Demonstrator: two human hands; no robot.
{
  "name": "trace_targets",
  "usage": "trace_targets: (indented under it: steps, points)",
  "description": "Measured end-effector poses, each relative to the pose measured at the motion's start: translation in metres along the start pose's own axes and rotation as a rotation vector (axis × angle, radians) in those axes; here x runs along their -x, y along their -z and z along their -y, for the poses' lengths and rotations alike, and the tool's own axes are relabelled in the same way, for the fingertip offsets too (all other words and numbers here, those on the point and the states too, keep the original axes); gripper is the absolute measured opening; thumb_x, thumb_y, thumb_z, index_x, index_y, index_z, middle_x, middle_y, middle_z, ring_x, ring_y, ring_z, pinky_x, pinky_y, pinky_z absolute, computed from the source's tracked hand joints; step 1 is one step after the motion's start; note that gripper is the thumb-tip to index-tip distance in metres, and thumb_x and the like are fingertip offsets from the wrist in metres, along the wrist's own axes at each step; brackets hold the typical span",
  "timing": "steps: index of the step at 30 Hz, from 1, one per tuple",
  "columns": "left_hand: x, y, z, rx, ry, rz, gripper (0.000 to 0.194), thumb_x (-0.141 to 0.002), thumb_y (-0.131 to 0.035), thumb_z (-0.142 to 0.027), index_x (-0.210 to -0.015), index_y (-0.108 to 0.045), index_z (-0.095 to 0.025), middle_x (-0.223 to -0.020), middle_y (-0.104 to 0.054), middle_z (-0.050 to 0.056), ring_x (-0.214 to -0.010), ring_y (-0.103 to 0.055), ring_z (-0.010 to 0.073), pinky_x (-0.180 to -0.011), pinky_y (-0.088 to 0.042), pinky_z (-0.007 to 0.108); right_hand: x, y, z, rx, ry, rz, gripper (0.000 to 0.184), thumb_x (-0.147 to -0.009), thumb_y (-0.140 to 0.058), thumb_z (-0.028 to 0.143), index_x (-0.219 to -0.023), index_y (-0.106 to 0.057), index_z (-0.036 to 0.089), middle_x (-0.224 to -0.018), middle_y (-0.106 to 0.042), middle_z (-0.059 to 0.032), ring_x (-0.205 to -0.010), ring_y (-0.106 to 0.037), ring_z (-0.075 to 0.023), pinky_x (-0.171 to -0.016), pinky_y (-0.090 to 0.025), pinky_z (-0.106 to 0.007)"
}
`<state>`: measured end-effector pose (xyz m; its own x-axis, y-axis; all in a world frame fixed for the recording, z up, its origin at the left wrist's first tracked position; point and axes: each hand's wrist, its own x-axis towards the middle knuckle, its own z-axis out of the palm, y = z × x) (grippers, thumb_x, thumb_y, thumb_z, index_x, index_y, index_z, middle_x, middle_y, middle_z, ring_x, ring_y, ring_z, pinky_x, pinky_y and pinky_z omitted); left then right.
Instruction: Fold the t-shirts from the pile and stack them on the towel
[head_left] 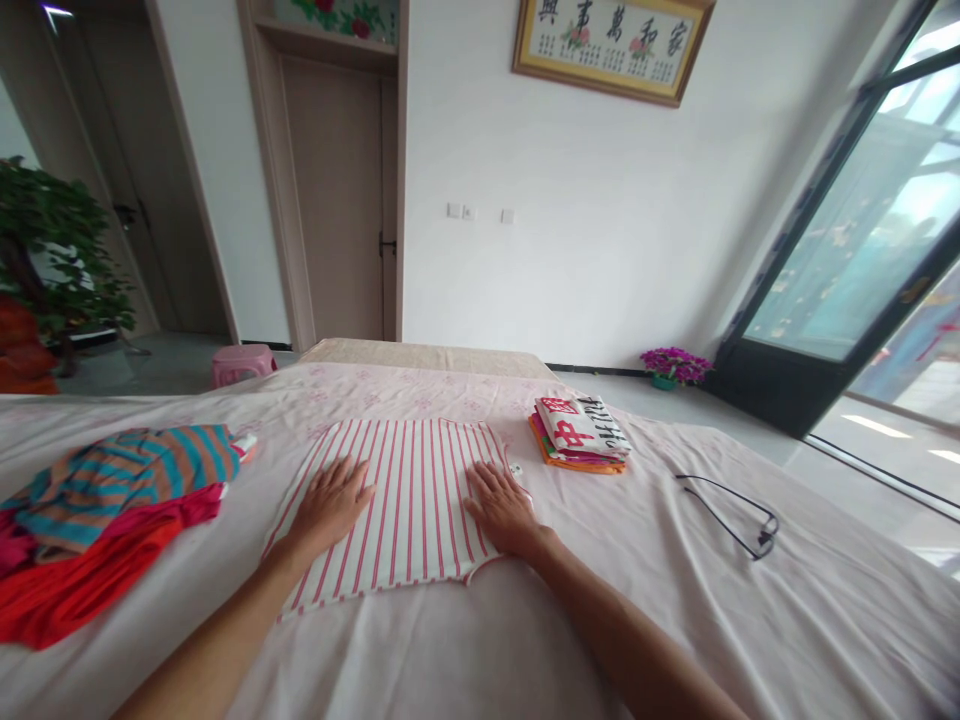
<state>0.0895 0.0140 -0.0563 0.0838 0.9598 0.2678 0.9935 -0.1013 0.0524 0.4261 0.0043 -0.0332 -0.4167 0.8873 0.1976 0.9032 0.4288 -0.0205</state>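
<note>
A white top with red stripes (412, 500) lies spread flat on the pale pink bed sheet (420, 660), its neckline toward the right. My left hand (332, 500) rests palm down on its left part, fingers stretched out. Over on the right part, near the neckline, my right hand (504, 505) lies flat with its fingers extended. Neither hand grips the cloth. Just beyond my right hand sits a stack of folded clothes (577, 435), with a white printed piece on top and orange at the bottom.
At the left is a heap of clothes, with a blue-and-brown striped garment (142, 475) over a red one (97, 580). Black-framed glasses (739, 515) lie on the right. Beyond the sheet stand a pink stool (244, 365) and a pot of purple flowers (675, 366).
</note>
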Motion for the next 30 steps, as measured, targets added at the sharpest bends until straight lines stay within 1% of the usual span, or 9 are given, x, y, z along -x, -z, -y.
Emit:
trace_targets:
  steps: [2, 5, 11, 17, 23, 30]
  points:
    - [0.005, 0.002, 0.005, 0.008, -0.020, -0.002, 0.054, -0.095, -0.038, -0.045, -0.144, -0.049, -0.024, -0.154, -0.044, 0.010, -0.143, -0.036, 0.0258, -0.118, -0.022, 0.044, 0.004, -0.001, -0.007, 0.007, -0.016, -0.011, 0.057, -0.103, -0.030, 0.047, -0.153, -0.036, 0.020, -0.160, -0.031, -0.0072, -0.148, -0.025, -0.0246, -0.122, -0.016, -0.042]
    - [0.014, 0.006, 0.012, -0.012, -0.047, -0.011, 0.053, -0.096, -0.038, -0.044, -0.144, -0.049, -0.025, -0.154, -0.044, 0.009, -0.144, -0.036, 0.0244, -0.118, -0.021, 0.043, 0.006, -0.001, -0.008, -0.001, -0.058, -0.009, 0.057, -0.103, -0.031, 0.047, -0.154, -0.036, 0.021, -0.160, -0.032, -0.0062, -0.148, -0.025, -0.0242, -0.121, -0.017, -0.041]
    - [0.029, 0.005, 0.021, -0.024, -0.072, 0.000, 0.054, -0.096, -0.037, -0.044, -0.145, -0.048, -0.024, -0.156, -0.042, 0.011, -0.145, -0.034, 0.0265, -0.118, -0.022, 0.045, 0.006, 0.003, -0.006, -0.044, -0.083, 0.004, 0.055, -0.102, -0.033, 0.046, -0.152, -0.038, 0.024, -0.159, -0.035, -0.0029, -0.148, -0.026, -0.0221, -0.121, -0.016, -0.040]
    - [0.029, 0.004, 0.024, 0.018, -0.068, 0.004, 0.053, -0.095, -0.037, -0.045, -0.142, -0.051, -0.025, -0.154, -0.044, 0.009, -0.144, -0.035, 0.0255, -0.117, -0.025, 0.044, 0.007, 0.004, -0.009, -0.055, -0.069, -0.009, 0.053, -0.102, -0.035, 0.047, -0.150, -0.041, 0.025, -0.157, -0.039, -0.0032, -0.147, -0.028, -0.0206, -0.121, -0.018, -0.038]
    - [0.027, 0.004, 0.026, 0.052, -0.073, -0.017, 0.052, -0.094, -0.039, -0.045, -0.139, -0.054, -0.024, -0.150, -0.048, 0.009, -0.142, -0.039, 0.0247, -0.116, -0.027, 0.041, 0.007, 0.006, -0.008, -0.038, -0.051, -0.011, 0.050, -0.102, -0.037, 0.045, -0.148, -0.044, 0.026, -0.155, -0.041, -0.0042, -0.145, -0.031, -0.0204, -0.120, -0.020, -0.038]
    - [0.030, 0.008, 0.022, 0.075, -0.067, -0.034, 0.050, -0.094, -0.041, -0.043, -0.137, -0.055, -0.023, -0.149, -0.049, 0.010, -0.141, -0.039, 0.0273, -0.116, -0.029, 0.044, 0.008, 0.008, -0.007, -0.049, -0.059, -0.019, 0.050, -0.102, -0.037, 0.045, -0.147, -0.045, 0.025, -0.155, -0.042, -0.0044, -0.145, -0.032, -0.0212, -0.120, -0.021, -0.039]
